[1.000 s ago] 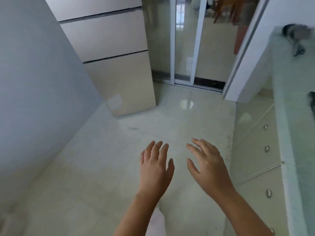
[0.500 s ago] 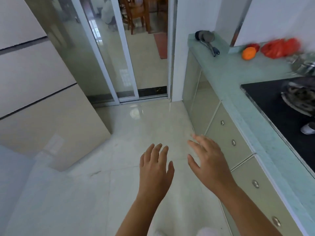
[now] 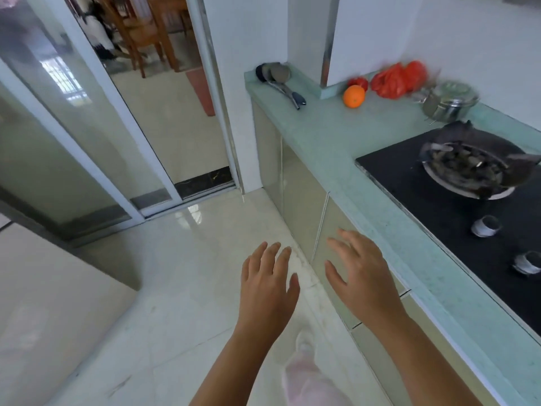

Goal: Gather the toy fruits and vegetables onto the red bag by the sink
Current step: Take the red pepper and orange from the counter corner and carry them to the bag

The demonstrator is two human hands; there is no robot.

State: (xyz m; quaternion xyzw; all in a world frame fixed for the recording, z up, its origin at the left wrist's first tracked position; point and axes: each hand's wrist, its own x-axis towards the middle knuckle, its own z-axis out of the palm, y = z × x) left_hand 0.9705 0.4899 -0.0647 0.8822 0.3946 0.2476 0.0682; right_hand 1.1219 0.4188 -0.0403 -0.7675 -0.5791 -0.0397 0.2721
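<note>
A toy orange (image 3: 354, 96) rests on the pale green counter (image 3: 328, 133) at the far end. Just behind it lies a red toy vegetable (image 3: 358, 82), and to its right a crumpled red bag (image 3: 398, 79) against the white wall. My left hand (image 3: 268, 284) and my right hand (image 3: 361, 273) hover low over the floor, in front of the cabinet doors, far from the fruits. Both hands hold nothing and their fingers are spread. No sink is in view.
A black hob (image 3: 456, 197) with a wok (image 3: 474, 168) and two knobs fills the counter's right part. A steel pot (image 3: 449, 102) stands near the bag. A ladle (image 3: 278, 80) lies at the counter's far left corner. Glass sliding doors (image 3: 96, 121) stand at left.
The view has swung right from the floor and wall towards the counter, bringing the orange, bag and hob closer and larger. Both hands stay spread and empty.
</note>
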